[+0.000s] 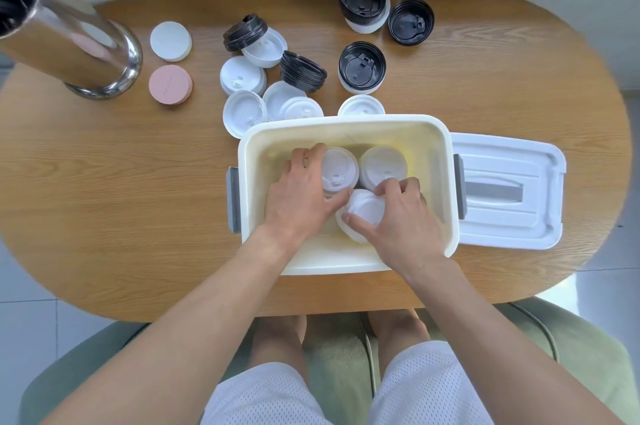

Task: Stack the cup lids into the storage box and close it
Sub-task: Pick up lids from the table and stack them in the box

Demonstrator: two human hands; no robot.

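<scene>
Both hands are down inside the open storage box, which sits at the near centre of the wooden table; the right hand curls thumb and fingers round a white lid stack at about five o'clock on the box floor, holding it by its rim; the left hand lies spread, fingers fairly straight, against a second white stack at ten o'clock — steadying it, by the look of it, not gripping. A third white stack stands at one o'clock, touching or nearly touching its neighbour.

These lids look thin and light, stiff enough at the rim but likely to flex at the dome; nested stacks will probably slide or topple if taken from the top, so the rim or the sides of the whole stack seem the sound place to hold.

Room in the box is tight round the hands; the floor at seven o'clock looks open, though the left wrist hides part of it. The walls stand high, so each load must go in from above. Loose white lids and black lids lie from eleven to one o'clock beyond the far wall, close together; the box lid lies flat at three o'clock, touching the box's side, an easy reach once packing is done.
</scene>
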